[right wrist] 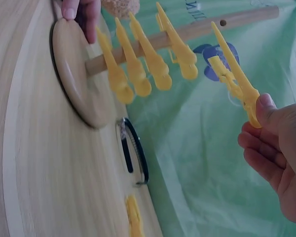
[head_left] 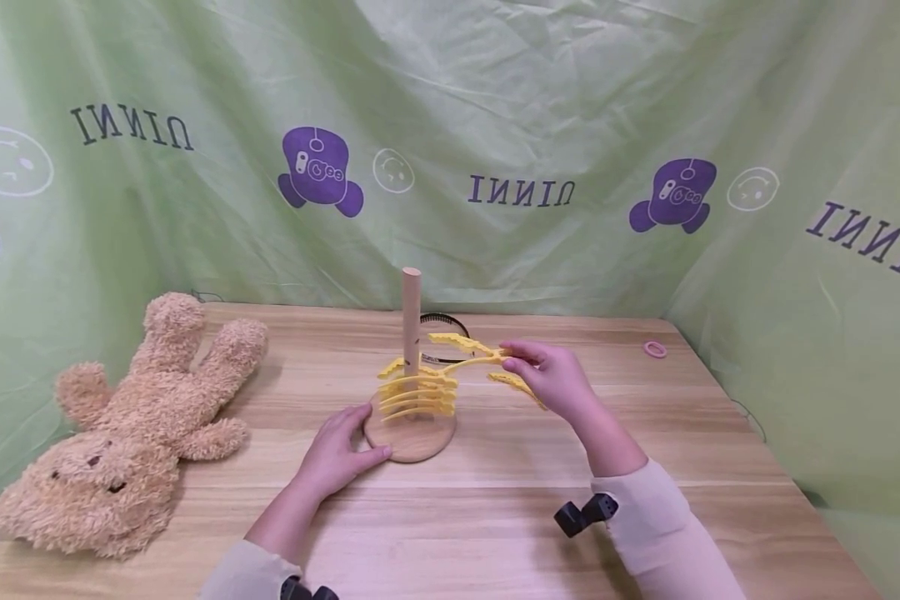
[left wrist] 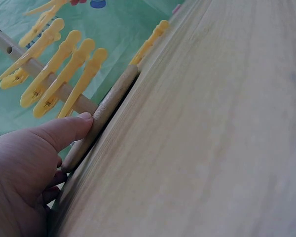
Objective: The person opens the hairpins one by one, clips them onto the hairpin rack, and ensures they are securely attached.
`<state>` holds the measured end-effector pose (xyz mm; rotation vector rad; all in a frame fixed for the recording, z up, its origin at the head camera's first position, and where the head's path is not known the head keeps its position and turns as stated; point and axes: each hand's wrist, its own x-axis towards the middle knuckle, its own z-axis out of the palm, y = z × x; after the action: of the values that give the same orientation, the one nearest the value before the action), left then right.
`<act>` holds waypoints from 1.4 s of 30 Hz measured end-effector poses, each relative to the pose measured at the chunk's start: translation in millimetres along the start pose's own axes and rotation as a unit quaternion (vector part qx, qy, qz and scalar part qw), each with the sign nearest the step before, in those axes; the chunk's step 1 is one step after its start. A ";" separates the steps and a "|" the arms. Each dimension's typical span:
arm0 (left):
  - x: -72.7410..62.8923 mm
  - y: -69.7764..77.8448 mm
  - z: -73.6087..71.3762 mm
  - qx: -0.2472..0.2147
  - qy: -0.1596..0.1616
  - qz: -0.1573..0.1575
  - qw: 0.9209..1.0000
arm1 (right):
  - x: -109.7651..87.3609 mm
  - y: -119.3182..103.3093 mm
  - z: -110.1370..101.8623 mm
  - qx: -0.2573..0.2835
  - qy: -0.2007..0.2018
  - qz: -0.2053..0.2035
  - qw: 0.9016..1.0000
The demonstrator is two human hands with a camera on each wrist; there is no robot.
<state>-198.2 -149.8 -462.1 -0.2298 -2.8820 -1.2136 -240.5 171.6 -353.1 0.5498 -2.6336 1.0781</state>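
Note:
A wooden stand with an upright post (head_left: 412, 308) on a round base (head_left: 412, 446) is on the table. Several yellow clips (head_left: 418, 400) are stacked around the lower post. My left hand (head_left: 337, 450) grips the base's near-left edge, its thumb (left wrist: 71, 129) over the rim. Between thumb and fingers, my right hand (head_left: 551, 375) pinches the handle end of another yellow clip (right wrist: 237, 74). This clip's two arms are spread apart and point toward the post, above the stack in the right wrist view. One more yellow clip (head_left: 521, 388) lies on the table below the right hand.
A black toothed hoop (head_left: 461, 325) lies behind the stand. On the left lies a fluffy tan teddy bear (head_left: 138, 425). A small pink ring (head_left: 654, 349) is near the table's back right. Green printed cloth (head_left: 540, 108) hangs around the table's back and sides.

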 end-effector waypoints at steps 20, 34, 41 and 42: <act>1.3 0.8 0.1 -0.004 0.008 0.015 1.000 | 26.4 -26.1 46.4 0.053 -0.041 -0.019 0.998; -0.4 1.3 0.3 -0.002 0.005 0.014 1.000 | 21.9 -32.5 49.5 0.034 -0.062 -0.016 0.997; 0.0 -0.3 0.9 0.002 0.005 0.016 1.000 | 20.3 -32.6 47.8 0.034 -0.070 -0.015 0.997; -0.1 -0.4 0.8 0.002 0.005 0.016 1.000 | 20.1 -32.5 47.4 0.035 -0.071 -0.014 0.997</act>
<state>-198.2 -149.5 -462.9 -0.2683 -2.8595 -1.1998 -248.5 111.5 -358.8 0.7004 -2.7082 1.1681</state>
